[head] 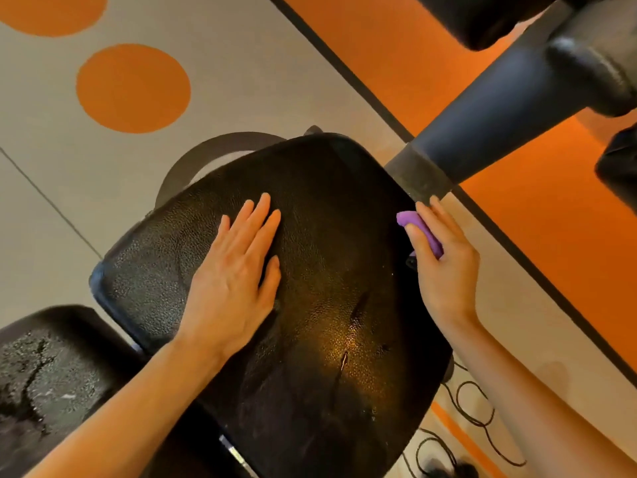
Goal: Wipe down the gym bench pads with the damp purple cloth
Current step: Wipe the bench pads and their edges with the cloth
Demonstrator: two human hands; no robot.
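Left hand (pixel 238 274) lies flat, fingers straight, on the black seat pad (pixel 310 305). Right hand (pixel 444 267) grips the purple cloth (pixel 418 229) against the pad's right edge, so the unwiped top lies to its left.

The seat pad (pixel 310 270) is black textured vinyl with rounded corners and scuffs near its centre; it lies tilted across the view. The purple cloth (pixel 418 231) is bunched at the pad's right edge, mostly covered. A second, cracked pad (pixel 44 374) sits at lower left.
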